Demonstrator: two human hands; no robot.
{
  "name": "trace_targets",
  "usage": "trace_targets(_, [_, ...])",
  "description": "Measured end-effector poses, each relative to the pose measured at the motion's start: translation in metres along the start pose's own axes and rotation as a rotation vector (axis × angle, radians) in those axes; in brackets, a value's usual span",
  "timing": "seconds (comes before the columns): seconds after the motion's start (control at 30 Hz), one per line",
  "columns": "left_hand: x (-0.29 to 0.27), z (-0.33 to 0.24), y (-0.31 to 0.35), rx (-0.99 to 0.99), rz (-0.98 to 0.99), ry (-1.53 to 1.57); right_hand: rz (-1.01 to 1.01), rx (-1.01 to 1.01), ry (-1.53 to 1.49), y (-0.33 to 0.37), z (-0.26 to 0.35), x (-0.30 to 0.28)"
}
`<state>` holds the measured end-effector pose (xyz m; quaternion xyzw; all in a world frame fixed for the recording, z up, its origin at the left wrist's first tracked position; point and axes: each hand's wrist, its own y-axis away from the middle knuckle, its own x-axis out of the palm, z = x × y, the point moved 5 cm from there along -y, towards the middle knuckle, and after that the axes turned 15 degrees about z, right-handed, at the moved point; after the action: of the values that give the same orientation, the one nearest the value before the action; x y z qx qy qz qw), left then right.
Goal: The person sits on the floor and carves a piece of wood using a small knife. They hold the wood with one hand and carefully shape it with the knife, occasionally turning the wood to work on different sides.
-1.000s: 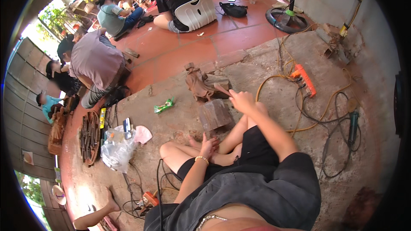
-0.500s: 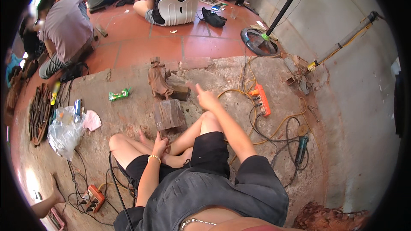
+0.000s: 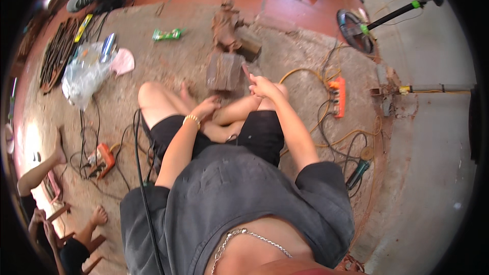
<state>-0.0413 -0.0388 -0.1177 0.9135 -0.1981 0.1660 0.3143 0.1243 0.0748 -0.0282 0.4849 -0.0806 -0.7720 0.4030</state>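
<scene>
My right hand (image 3: 262, 86) is closed round a thin brown stick-like tool (image 3: 247, 73), whose far end points up beside a squared wooden block (image 3: 225, 72). What kind of tool it is, I cannot make out. My left hand (image 3: 208, 107) rests low over my crossed legs, just on the near side of the block, with its fingers curled in. Anything inside them is too small or hidden to name. A carved brown wooden figure (image 3: 226, 30) leans beyond the block, and a second wood piece (image 3: 249, 49) lies beside it.
An orange power strip (image 3: 338, 98) and an angle grinder (image 3: 360, 169) lie to the right among cables. At left are a plastic bag (image 3: 86, 74), a bundle of dark rods (image 3: 57, 56) and another orange socket box (image 3: 103, 160). A green packet (image 3: 166, 34) lies farther off. Another person's foot (image 3: 100, 216) shows lower left.
My view has tipped downward. My right hand has come back toward me, from beyond the block's right side to its near right. My left hand stays close to the block's near side.
</scene>
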Motion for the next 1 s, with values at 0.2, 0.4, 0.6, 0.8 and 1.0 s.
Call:
trace_targets(0.2, [0.006, -0.010, 0.018, -0.093, -0.035, -0.060, 0.476, -0.056, 0.378, 0.032, 0.014, -0.024])
trace_targets(0.4, [0.007, -0.021, 0.017, 0.021, -0.194, -0.043, -0.379, -0.116, -0.070, -0.008, 0.011, -0.012])
trace_targets(0.6, [-0.019, -0.009, 0.015, 0.130, -0.370, 0.282, 0.292, -0.349, 0.465, 0.041, 0.056, 0.025])
trace_targets(0.8, [-0.018, 0.003, 0.008, 0.173, -0.343, -0.196, 0.118, -0.049, 0.452, 0.030, 0.058, -0.004])
trace_targets(1.0, [-0.008, -0.011, 0.016, 0.151, -0.323, -0.107, 0.056, -0.193, 0.179, 0.020, 0.052, 0.011])
